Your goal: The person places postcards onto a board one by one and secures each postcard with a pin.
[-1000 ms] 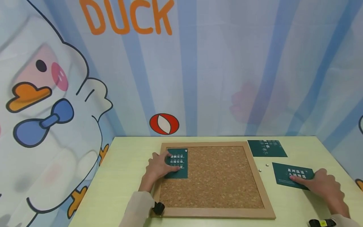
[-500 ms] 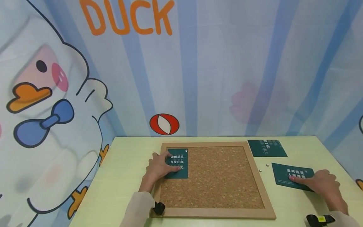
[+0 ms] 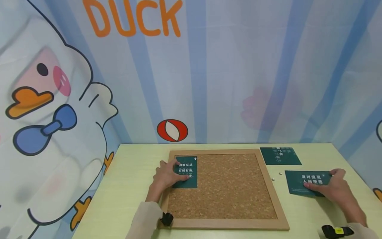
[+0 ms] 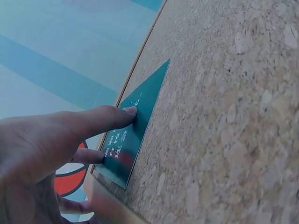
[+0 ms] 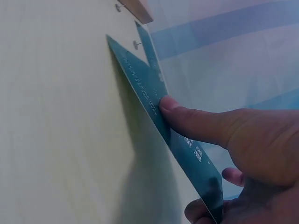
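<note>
A dark green card with white characters lies at the upper left of the framed corkboard, with a silver pushpin in its top right corner. My left hand presses this card with a straight thumb and a fingertip, seen also in the left wrist view. My right hand pinches a second green card to the right of the board, thumb on the printed face and fingers behind. In the right wrist view this held card tilts up off the table and casts a shadow.
A third green card lies on the table behind the held one. Two pushpins sit between the board and the held card. The pale table backs onto a wall cloth printed with a duck.
The card in my right hand has lifted and turned slightly, moving a little left. My right fingers now show behind its far right corner. My left hand has stayed in place.
</note>
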A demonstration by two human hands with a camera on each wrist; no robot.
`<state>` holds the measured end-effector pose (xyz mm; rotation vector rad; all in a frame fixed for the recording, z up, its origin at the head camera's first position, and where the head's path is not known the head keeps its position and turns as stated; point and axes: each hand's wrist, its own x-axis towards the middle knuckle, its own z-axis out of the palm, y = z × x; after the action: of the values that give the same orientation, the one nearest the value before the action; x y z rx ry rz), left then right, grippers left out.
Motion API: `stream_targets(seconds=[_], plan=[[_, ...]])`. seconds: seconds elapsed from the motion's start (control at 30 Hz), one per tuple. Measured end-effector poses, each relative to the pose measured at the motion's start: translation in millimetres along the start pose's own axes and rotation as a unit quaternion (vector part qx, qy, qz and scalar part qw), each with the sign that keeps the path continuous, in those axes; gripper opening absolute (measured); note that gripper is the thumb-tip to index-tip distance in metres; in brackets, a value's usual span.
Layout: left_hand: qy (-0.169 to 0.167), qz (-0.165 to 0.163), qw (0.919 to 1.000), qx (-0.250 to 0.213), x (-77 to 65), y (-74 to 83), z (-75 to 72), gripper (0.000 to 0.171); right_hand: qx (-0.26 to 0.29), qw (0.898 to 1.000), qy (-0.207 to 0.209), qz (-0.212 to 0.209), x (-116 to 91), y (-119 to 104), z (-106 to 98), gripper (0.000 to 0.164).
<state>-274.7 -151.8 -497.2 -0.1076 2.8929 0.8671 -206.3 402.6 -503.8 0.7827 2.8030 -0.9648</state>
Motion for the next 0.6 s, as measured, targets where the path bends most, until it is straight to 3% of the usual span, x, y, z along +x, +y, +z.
stream_targets(seconds=[0.13,0.37,0.6], plan=[[-0.001,0.001,1.0,-0.002,-0.2,0.1,-0.1,0.076,-0.002,0.999,-0.01,-0.032,2,-1,-11,0.126],[-0.003,0.005,1.0,-0.001,0.9,-1.5,-0.2,0.077,0.023,0.997,-0.023,-0.07,0,-19,-29,0.121],[-0.006,0.005,1.0,-0.004,1.6,-2.4,0.4,0.077,0.065,0.992,-0.033,-0.108,-8,-50,-26,0.114]])
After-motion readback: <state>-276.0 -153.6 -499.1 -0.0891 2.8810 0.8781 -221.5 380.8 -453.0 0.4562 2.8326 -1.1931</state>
